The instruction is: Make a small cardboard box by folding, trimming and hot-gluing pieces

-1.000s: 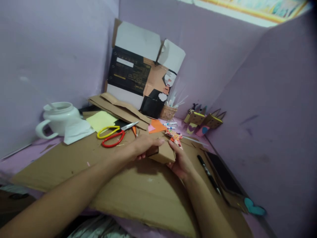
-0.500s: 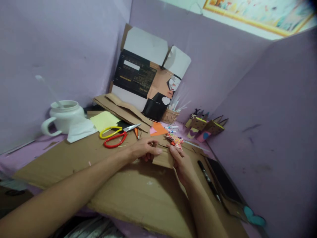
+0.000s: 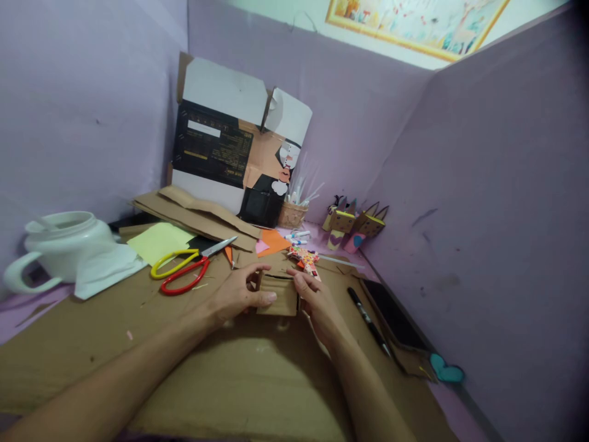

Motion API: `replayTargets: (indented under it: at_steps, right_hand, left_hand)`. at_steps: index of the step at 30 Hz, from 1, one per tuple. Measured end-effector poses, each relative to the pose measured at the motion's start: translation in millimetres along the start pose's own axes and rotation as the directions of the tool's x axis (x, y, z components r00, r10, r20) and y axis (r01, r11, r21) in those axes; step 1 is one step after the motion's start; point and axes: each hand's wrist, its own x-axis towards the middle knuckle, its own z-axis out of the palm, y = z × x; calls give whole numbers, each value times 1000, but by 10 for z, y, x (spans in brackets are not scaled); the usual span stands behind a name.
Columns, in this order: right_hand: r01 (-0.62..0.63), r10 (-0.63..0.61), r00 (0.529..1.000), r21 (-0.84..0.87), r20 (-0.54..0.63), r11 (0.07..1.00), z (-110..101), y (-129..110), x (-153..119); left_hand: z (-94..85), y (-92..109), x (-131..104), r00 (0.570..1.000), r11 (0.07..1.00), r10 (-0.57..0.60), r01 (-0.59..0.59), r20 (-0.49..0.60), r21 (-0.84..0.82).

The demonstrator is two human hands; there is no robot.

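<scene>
A small folded piece of brown cardboard (image 3: 278,301) is held between my two hands, just over the work surface. My left hand (image 3: 242,293) grips its left side, with the thumb on the front face. At the right edge, my right hand (image 3: 317,304) has its fingers and thumb closed on the piece. A dark slit runs along the top of the cardboard. Behind my hands lies a floral-patterned bow-shaped piece (image 3: 306,261). Scissors (image 3: 196,264) with one yellow and one red handle lie to the left.
A large cardboard sheet (image 3: 207,380) covers the table. At left stand a white mug (image 3: 69,245) and a folded tissue (image 3: 108,267). A black marker (image 3: 368,319) and a dark phone-like slab (image 3: 400,316) lie at right. An unfolded box (image 3: 221,147) leans on the back wall.
The view has turned to the right, so the surroundings sit further left. The cardboard piece now faces me more squarely, and both hands still hold it.
</scene>
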Motion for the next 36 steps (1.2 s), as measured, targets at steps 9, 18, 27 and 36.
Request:
replayTargets:
  at_steps: [9, 18, 27, 36]
  right_hand:
    - [59, -69, 992, -96, -105, 994, -45, -13, 27]
    - [504, -462, 863, -398, 202, 766, -124, 29, -180]
    - [544, -427, 839, -479, 338, 689, -211, 182, -262]
    - [544, -465, 839, -437, 282, 716, -173, 242, -318]
  left_hand:
    - [-5, 88, -58, 996, 996, 66, -63, -59, 59]
    - [1, -44, -126, 985, 964, 173, -165, -23, 207]
    - [151, -20, -323, 994, 863, 106, -99, 14, 495]
    - [166, 5, -353, 989, 823, 149, -128, 6, 553]
